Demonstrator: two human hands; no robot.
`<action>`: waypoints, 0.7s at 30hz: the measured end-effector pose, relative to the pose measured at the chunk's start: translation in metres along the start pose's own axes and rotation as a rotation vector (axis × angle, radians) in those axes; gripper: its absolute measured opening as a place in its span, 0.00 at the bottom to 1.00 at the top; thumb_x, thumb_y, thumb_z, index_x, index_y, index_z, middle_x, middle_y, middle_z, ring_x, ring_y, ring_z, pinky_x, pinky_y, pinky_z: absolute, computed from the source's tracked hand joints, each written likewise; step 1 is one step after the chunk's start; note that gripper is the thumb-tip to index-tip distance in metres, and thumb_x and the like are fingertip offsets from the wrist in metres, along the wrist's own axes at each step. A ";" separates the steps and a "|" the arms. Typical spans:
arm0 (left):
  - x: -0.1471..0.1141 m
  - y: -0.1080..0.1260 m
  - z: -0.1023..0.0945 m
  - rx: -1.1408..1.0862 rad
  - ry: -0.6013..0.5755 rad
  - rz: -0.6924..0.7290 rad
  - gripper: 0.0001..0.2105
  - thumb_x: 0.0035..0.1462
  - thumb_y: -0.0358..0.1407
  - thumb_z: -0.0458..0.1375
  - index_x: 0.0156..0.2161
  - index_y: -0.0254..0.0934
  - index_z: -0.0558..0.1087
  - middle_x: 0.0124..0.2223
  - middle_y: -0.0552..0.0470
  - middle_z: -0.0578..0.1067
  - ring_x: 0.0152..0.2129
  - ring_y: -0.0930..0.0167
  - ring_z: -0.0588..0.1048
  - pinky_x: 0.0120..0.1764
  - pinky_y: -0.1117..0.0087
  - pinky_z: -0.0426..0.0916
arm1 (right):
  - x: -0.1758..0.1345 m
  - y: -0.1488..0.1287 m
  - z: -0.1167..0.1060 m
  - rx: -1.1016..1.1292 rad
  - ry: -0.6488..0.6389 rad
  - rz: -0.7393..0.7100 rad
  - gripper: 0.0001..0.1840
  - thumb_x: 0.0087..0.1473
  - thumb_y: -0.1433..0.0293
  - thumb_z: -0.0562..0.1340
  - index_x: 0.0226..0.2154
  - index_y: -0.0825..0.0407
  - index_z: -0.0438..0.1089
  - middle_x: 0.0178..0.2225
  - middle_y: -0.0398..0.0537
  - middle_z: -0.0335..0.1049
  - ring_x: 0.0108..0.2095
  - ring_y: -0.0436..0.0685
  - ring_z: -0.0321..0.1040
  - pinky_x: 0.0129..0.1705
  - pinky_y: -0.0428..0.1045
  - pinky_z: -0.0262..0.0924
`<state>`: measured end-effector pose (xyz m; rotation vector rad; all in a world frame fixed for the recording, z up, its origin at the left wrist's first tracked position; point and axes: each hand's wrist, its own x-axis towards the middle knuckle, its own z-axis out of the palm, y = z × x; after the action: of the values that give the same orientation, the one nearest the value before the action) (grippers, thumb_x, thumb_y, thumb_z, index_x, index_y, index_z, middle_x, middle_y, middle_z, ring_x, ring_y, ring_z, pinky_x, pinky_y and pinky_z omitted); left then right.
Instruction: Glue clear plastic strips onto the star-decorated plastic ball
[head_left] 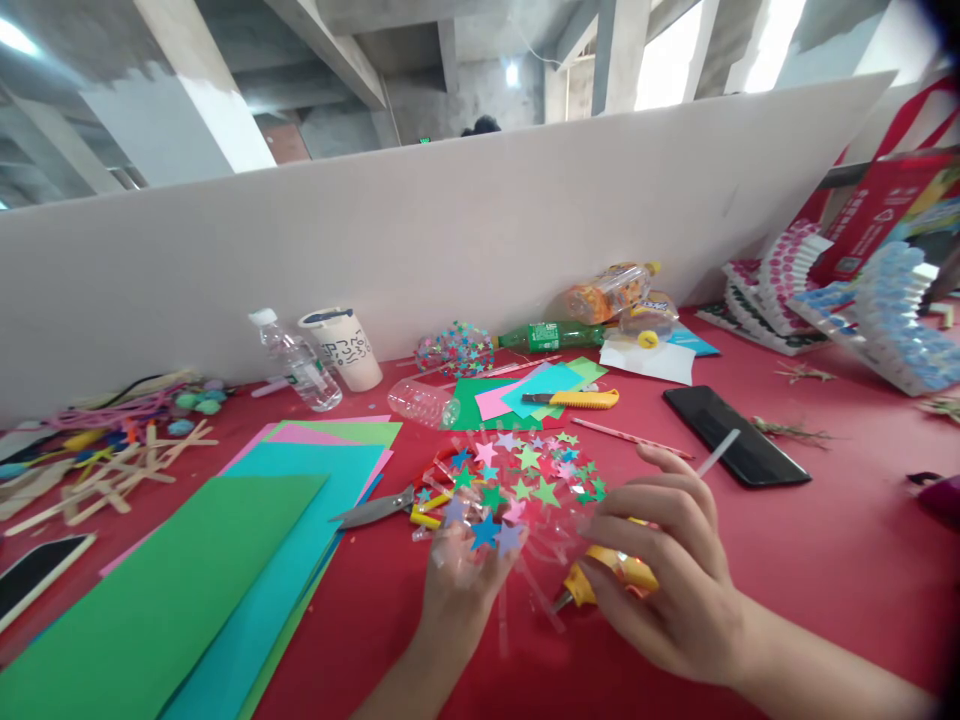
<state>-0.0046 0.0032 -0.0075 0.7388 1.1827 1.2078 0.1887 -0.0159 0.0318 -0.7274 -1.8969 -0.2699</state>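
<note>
Low in the middle, my left hand [465,565] is closed on the near edge of a clear plastic piece cut into thin strips, dotted with coloured paper stars [546,491]. To its right, my right hand [667,570] has curved fingers held apart, with the fingertips close to the strips. Behind and below those fingers is a yellow glue gun [619,568], its nozzle pointing down to the left; the hand partly covers it. A pale translucent stick [718,453] shows beyond the knuckles. Scissors [382,508] with red handles lie left of the stars, handles partly covered.
Coloured paper sheets [172,570] lie at left, beside wooden sticks [124,475]. Behind are a water bottle [300,365], a cup [345,350], a green bottle [551,336] and a yellow utility knife [581,399]. A black phone [735,435] lies right; a white partition [450,230] stands behind.
</note>
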 end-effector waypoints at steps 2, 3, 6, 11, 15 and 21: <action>-0.001 0.003 -0.003 0.020 0.004 -0.018 0.17 0.37 0.49 0.67 0.33 0.44 0.73 0.35 0.48 0.80 0.37 0.60 0.79 0.44 0.61 0.73 | 0.001 -0.001 -0.001 0.018 0.015 0.003 0.10 0.50 0.81 0.59 0.36 0.54 0.67 0.34 0.47 0.65 0.37 0.55 0.61 0.56 0.66 0.51; -0.001 0.005 -0.004 0.035 0.008 -0.021 0.16 0.35 0.46 0.68 0.30 0.44 0.73 0.34 0.49 0.80 0.38 0.59 0.79 0.44 0.61 0.73 | 0.001 -0.001 -0.001 0.022 0.021 0.003 0.10 0.50 0.81 0.58 0.35 0.54 0.67 0.33 0.46 0.65 0.36 0.55 0.61 0.55 0.66 0.51; -0.004 0.012 -0.002 0.061 0.024 -0.011 0.14 0.34 0.38 0.70 0.29 0.44 0.73 0.33 0.49 0.81 0.38 0.59 0.79 0.43 0.62 0.73 | 0.001 -0.001 -0.001 0.017 0.022 -0.002 0.09 0.50 0.81 0.57 0.33 0.53 0.67 0.33 0.46 0.65 0.35 0.55 0.61 0.55 0.67 0.53; -0.008 0.018 0.009 0.079 0.051 0.050 0.16 0.34 0.35 0.70 0.32 0.41 0.72 0.32 0.49 0.81 0.35 0.60 0.80 0.43 0.62 0.73 | -0.004 -0.003 -0.002 0.021 0.005 -0.087 0.09 0.49 0.80 0.61 0.33 0.53 0.70 0.34 0.45 0.65 0.36 0.54 0.62 0.57 0.66 0.52; -0.008 0.014 0.013 0.078 0.104 0.069 0.22 0.33 0.39 0.71 0.36 0.39 0.71 0.31 0.50 0.80 0.34 0.60 0.80 0.40 0.63 0.74 | -0.009 -0.005 -0.001 0.008 0.002 -0.224 0.11 0.49 0.83 0.61 0.32 0.53 0.74 0.37 0.45 0.64 0.38 0.53 0.62 0.59 0.65 0.50; -0.005 0.006 0.014 0.056 0.092 0.043 0.28 0.29 0.40 0.72 0.40 0.37 0.71 0.32 0.48 0.80 0.33 0.61 0.80 0.38 0.65 0.74 | -0.011 -0.005 0.003 -0.036 -0.010 -0.208 0.13 0.50 0.82 0.63 0.36 0.52 0.75 0.38 0.45 0.64 0.40 0.53 0.61 0.59 0.65 0.51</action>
<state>0.0068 0.0019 0.0034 0.7609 1.2866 1.2592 0.1865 -0.0221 0.0208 -0.5562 -1.9840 -0.4324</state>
